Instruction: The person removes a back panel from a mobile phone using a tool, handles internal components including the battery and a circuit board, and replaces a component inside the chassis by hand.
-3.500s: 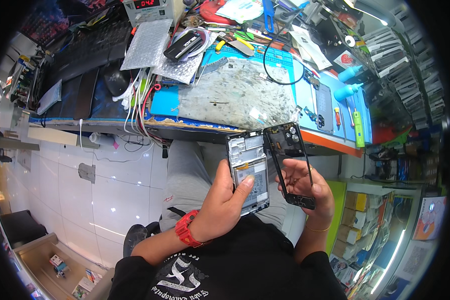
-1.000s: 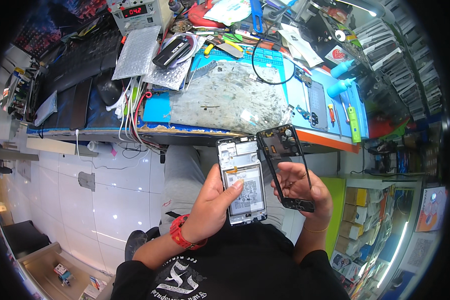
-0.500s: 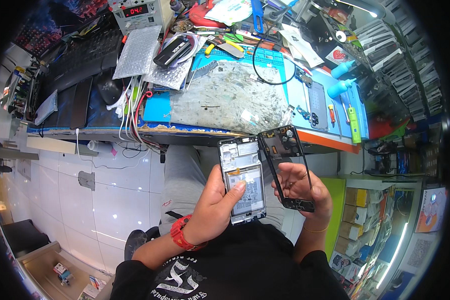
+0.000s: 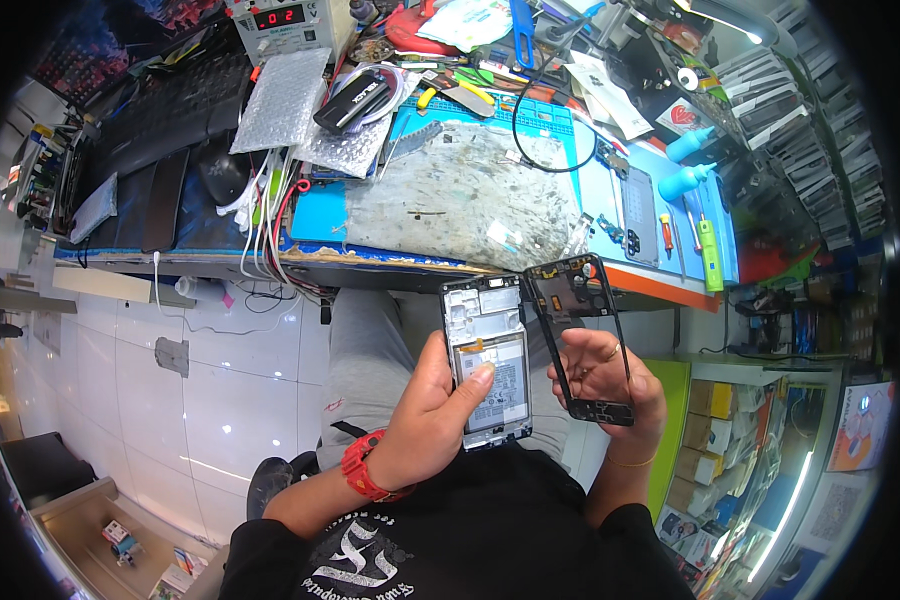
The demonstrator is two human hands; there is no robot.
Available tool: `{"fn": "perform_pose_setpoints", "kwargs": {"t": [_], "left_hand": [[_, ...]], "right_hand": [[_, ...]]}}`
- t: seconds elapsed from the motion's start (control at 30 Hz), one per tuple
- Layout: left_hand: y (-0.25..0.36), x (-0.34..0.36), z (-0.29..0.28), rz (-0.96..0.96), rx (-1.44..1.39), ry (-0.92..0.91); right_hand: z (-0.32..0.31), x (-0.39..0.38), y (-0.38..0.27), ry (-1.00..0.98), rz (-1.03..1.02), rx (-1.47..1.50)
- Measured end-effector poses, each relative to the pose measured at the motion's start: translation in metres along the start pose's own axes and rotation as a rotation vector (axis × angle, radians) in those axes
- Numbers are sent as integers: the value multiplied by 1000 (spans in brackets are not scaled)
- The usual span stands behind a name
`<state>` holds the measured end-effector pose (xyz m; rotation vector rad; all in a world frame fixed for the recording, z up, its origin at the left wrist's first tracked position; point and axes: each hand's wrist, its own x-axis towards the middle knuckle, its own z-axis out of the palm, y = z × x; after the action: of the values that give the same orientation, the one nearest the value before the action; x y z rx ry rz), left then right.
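Work at this moment looks like a step of holding two phone parts side by side, one per hand, above the lap in soft grey trousers (image 4: 365,340) and near the bench edge. Any move from here seems to call for a steady left grip and a lighter right one, as the slimmer part is likely to flex.

On the left, the bare left hand (image 4: 425,420), above a chunky red wristwatch (image 4: 365,468), grips the oblong silver metal phone body with a black rim (image 4: 485,318). Its thumb lies on the light grey rectangular battery (image 4: 505,385); the other fingers are mostly hidden behind. The body's upper part shows bare metal recesses, and a thin orange ribbon cable (image 4: 472,346) sits just above the battery.

Next comes the slim black plastic frame (image 4: 600,411), leaning with its top to the left, its upper corner touching the body or just beside it (which, I cannot tell). It has round openings at the upper right, a dark panel across the top and a long open window below.

Farthest right, the bare right hand (image 4: 602,376) holds the frame near its lower right edge, fingers loosely curled behind the window
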<state>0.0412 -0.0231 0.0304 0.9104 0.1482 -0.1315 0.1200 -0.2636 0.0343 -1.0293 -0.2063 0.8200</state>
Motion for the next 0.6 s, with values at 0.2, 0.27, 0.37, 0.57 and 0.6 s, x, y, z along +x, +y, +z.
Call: {"fn": "perform_pose_setpoints", "kwargs": {"t": [0.2, 0.27, 0.37, 0.57, 0.6], "left_hand": [[1, -1, 0, -11, 0, -5], [1, -1, -1, -19, 1, -10], [1, -1, -1, -11, -2, -9], [2, -1, 1, 6, 11, -5], [2, -1, 2, 4, 11, -6]], "right_hand": [[-1, -1, 0, 6, -6, 13], [-2, -1, 1, 5, -10, 23], [-2, 0, 1, 3, -14, 24], [-1, 0, 0, 7, -16, 19], [-1, -1, 0, 7, -18, 19]]}}
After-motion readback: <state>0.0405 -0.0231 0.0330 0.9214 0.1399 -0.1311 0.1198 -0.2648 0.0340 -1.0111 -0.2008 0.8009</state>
